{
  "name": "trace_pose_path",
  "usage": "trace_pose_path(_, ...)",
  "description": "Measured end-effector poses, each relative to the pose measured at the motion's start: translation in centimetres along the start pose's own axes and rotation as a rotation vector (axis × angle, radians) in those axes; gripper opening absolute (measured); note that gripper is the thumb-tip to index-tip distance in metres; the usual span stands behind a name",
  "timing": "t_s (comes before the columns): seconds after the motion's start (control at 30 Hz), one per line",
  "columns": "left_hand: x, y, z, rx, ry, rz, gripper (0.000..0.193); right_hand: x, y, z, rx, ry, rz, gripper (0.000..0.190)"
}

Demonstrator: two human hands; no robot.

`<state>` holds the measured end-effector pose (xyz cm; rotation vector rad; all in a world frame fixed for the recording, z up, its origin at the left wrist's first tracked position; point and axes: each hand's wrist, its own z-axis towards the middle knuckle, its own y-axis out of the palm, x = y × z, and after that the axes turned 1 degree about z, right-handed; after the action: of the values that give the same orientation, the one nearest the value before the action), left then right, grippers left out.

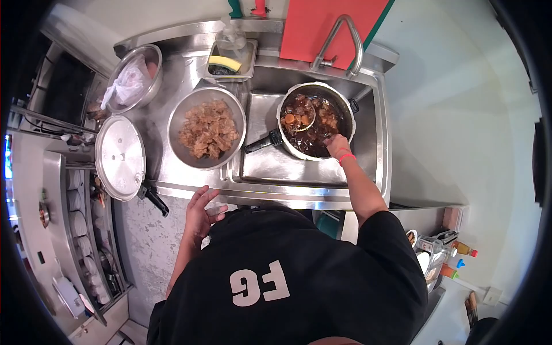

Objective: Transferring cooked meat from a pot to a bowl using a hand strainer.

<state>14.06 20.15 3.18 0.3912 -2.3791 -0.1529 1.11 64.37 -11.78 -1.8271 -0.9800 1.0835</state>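
In the head view, my right hand [337, 146], with a red band at the wrist, is closed on the handle of a round scoop or ladle [307, 118]. The scoop holds meat and carrot slices inside a large pressure cooker pot [352, 123] of dark stew. That pot stands in the stainless steel sink [293, 172], its black handle pointing left. My left hand [202, 211] is empty, fingers apart, in front of the counter edge. Left of the sink, a steel bowl [172, 142] holds cooked meat pieces. The cooker's lid [120, 157] lies farther left at the counter's edge.
Behind the pot rise a faucet [358, 43] and a red cutting board [302, 30]. A steel tray [250, 69] holds a sponge and a pump bottle. Another steel bowl [157, 82] with a plastic bag stands back left. Bottles [448, 271] stand on the right; stacked dishes [77, 224] are at left.
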Motion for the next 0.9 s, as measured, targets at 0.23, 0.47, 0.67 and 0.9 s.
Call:
trace_pose_path(0.23,1.5,0.2,0.8,-0.016,0.022,0.010,0.048,1.0,-0.5,-2.6,0.009,0.028,0.178,0.027)
trace_pose_path(0.47,1.6,-0.6,2.4,-0.091,0.007,0.049,0.047,0.8,-0.1,-3.8,-0.049,0.157,0.275,0.028)
trace_pose_path(0.67,1.6,-0.8,2.8,-0.097,0.017,0.010,0.041,-0.1,-0.2,-4.4,0.005,0.102,0.212,0.028)
trace_pose_path(0.9,1.9,-0.7,2.9,-0.108,0.028,0.011,0.040,-2.0,0.6,-4.2,-0.003,0.141,0.091,0.028)
